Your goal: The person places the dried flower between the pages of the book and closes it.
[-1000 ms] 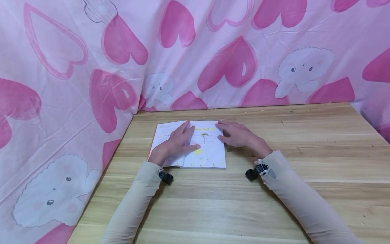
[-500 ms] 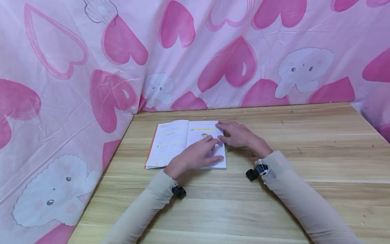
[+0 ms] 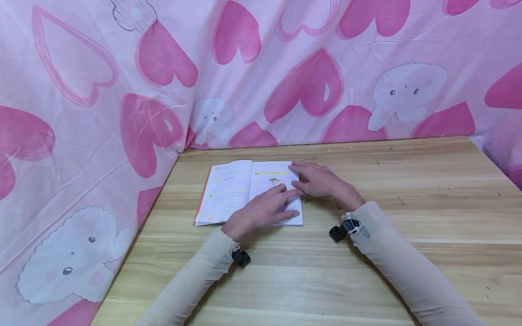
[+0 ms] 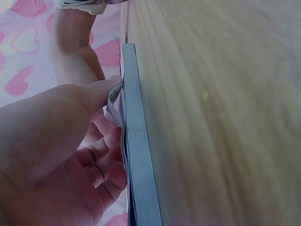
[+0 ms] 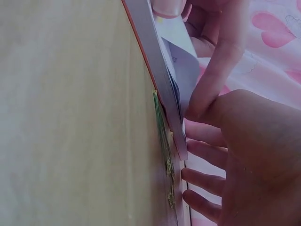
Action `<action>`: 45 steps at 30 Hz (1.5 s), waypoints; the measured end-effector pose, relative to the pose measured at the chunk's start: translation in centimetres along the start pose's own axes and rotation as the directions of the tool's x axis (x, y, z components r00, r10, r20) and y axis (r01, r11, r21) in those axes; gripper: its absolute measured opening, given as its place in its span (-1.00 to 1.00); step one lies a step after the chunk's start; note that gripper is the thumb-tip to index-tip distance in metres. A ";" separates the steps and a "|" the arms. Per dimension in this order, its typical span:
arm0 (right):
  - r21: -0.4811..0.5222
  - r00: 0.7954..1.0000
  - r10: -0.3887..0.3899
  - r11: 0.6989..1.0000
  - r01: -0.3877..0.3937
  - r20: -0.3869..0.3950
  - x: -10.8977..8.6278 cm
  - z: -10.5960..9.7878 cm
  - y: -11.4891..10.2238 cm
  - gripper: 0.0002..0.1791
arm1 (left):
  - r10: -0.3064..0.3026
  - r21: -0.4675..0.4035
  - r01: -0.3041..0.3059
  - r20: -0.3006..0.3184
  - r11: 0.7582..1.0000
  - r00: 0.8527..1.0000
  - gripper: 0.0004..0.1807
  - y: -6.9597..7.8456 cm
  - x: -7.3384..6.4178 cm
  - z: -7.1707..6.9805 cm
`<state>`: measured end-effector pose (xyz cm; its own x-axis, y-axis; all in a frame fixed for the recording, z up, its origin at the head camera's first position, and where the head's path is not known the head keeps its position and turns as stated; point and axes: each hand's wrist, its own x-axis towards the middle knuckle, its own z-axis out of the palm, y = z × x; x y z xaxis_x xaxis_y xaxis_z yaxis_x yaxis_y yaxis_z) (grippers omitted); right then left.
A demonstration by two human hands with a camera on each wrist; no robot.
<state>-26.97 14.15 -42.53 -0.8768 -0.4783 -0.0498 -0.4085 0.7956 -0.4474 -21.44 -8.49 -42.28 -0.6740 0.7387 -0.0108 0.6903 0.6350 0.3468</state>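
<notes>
An open book (image 3: pixel 226 192) with printed pages and an orange cover edge lies on the wooden table. Over its right page is my left hand (image 3: pixel 263 209), index finger stretched to the page's outer edge and thumb lower down. Near that finger, a loose page (image 5: pixel 186 66) bows up from the stack in the right wrist view. My right hand (image 3: pixel 320 179) touches the book's right edge with its fingers extended, close to the left index finger. In the left wrist view, the book's lower edge (image 4: pixel 138 136) shows below my left hand.
Thin green stems with yellowish tips (image 5: pixel 164 150) lie beside the book's right edge. Pink heart-patterned cloth (image 3: pixel 310 86) hangs behind and to the left of the table (image 3: pixel 285 280). A small black camera sits on each wrist.
My left hand has moved right, from across the book's fold to the right page's edge, uncovering the left page, which now lies flatter. My right hand has stayed put.
</notes>
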 end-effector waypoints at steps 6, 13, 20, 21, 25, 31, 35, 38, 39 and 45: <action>0.055 0.999 0.000 0.998 0.003 -0.049 0.1 0.0 0.4 -0.40 | 0.016 -0.016 -0.017 -0.027 1.000 0.999 -0.45 0.0 0.1 -0.2; 0.133 0.993 0.015 0.991 0.001 -0.116 0.1 0.0 0.8 -0.41 | 0.010 -0.116 -0.018 -0.069 0.993 0.998 -0.56 -0.5 0.2 -1.4; 0.126 0.994 0.029 0.992 -0.016 -0.103 0.1 0.0 0.8 -0.26 | 0.003 -0.197 -0.035 -0.162 0.980 0.987 -0.70 -1.4 0.0 -2.6; 0.111 0.994 0.025 0.994 -0.013 -0.104 0.2 0.0 0.8 -0.24 | -0.001 -0.205 -0.036 -0.180 0.978 0.984 -0.71 -1.5 0.0 -2.8; 0.079 0.995 0.030 0.997 -0.023 -0.092 0.2 0.0 0.8 -0.17 | -0.008 -0.220 -0.045 -0.233 0.974 0.973 -0.72 -1.8 -0.1 -3.3; 0.062 0.996 0.011 0.998 -0.006 -0.083 0.3 0.1 0.8 -0.20 | -0.037 -0.229 -0.020 -0.241 0.973 0.970 -0.69 -2.3 0.0 -3.7; 0.056 0.997 0.014 0.998 -0.010 -0.071 0.3 0.1 0.8 -0.23 | -0.084 -0.278 0.008 -0.264 0.961 0.961 -0.72 -2.6 -0.1 -4.1; 0.057 0.998 0.017 0.998 -0.013 -0.062 0.2 0.1 0.7 -0.24 | -0.137 -0.313 0.028 -0.332 0.949 0.933 -0.79 -2.7 -0.3 -4.3; 0.057 0.998 0.016 0.998 -0.013 -0.061 0.2 0.2 0.7 -0.25 | -0.157 -0.323 0.035 -0.360 0.946 0.920 -0.79 -2.7 -0.3 -4.4; 0.052 0.998 0.014 0.999 -0.011 -0.055 0.2 0.2 0.8 -0.28 | -0.220 -0.353 0.048 -0.466 0.934 0.857 -0.81 -3.0 -0.4 -4.7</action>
<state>-27.48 14.61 -43.08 -0.8952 -0.4457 -0.0067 -0.3850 0.7806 -0.4923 -24.51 -11.79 -38.90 -0.8520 0.3880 0.3514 0.5199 0.5491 0.6544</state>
